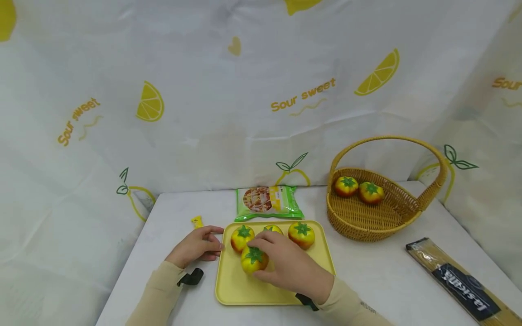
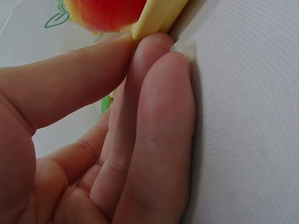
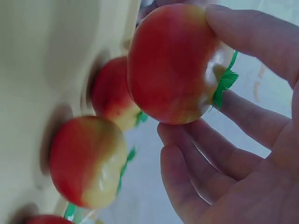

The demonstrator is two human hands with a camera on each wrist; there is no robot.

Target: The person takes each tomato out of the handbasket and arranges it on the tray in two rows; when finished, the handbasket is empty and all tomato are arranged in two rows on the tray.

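Observation:
My right hand (image 1: 291,262) holds a yellow-and-red tomato (image 1: 254,260) with a green star-shaped top, thumb on one side and fingertips on the other. In the right wrist view this tomato (image 3: 175,65) is lifted off the tray. Three more tomatoes stand on the yellow tray (image 1: 261,292): one at left (image 1: 241,237), one at right (image 1: 302,234), and one between them (image 1: 272,229), partly behind my right hand. My left hand (image 1: 200,245) pinches the tray's left rim. Its thumb (image 2: 88,70) meets the rim, with other fingers against the outer side, close to the tabletop.
A wicker basket (image 1: 359,233) with a tall handle stands at back right, two tomatoes (image 1: 370,193) inside. Behind the tray lies a green-edged food packet (image 1: 265,201). A pasta pack (image 1: 461,280) lies at right. A small yellow item (image 1: 197,221) sits beyond my left hand.

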